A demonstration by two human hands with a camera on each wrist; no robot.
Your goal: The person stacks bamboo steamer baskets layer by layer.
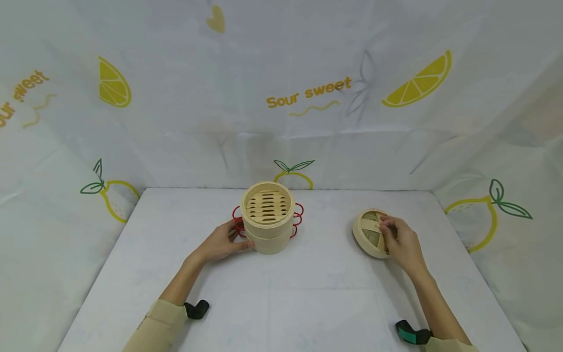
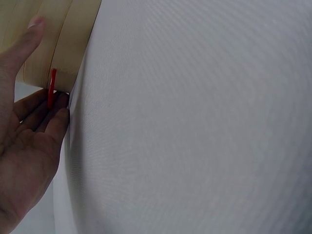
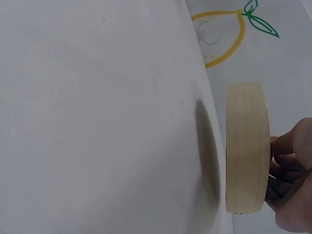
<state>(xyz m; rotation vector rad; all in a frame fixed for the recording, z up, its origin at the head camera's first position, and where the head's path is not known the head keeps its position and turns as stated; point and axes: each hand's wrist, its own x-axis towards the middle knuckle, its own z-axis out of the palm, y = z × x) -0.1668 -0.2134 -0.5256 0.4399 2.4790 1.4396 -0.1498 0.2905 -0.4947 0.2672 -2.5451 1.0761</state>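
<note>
A stacked bamboo steamer [image 1: 269, 220] with a slatted inner floor and red loop handles [image 1: 298, 215] stands near the back of the table, its top uncovered. My left hand [image 1: 226, 242] holds its left side: the thumb lies along the front wall, and the fingers reach behind by a red handle [image 2: 51, 87]. In the left wrist view, the steamer wall [image 2: 58, 44] shows at the top left. To the right, my right hand [image 1: 402, 244] pinches the round woven bamboo lid [image 1: 369, 237] by its top strip. The right wrist view shows the lid [image 3: 247, 146] edge-on, slightly above the table.
A white cloth covers the table [image 1: 268, 303]. Behind it hangs a pale curtain [image 1: 198, 146] printed with lemons and lettering. Dark devices [image 1: 198, 309] sit at both wrists.
</note>
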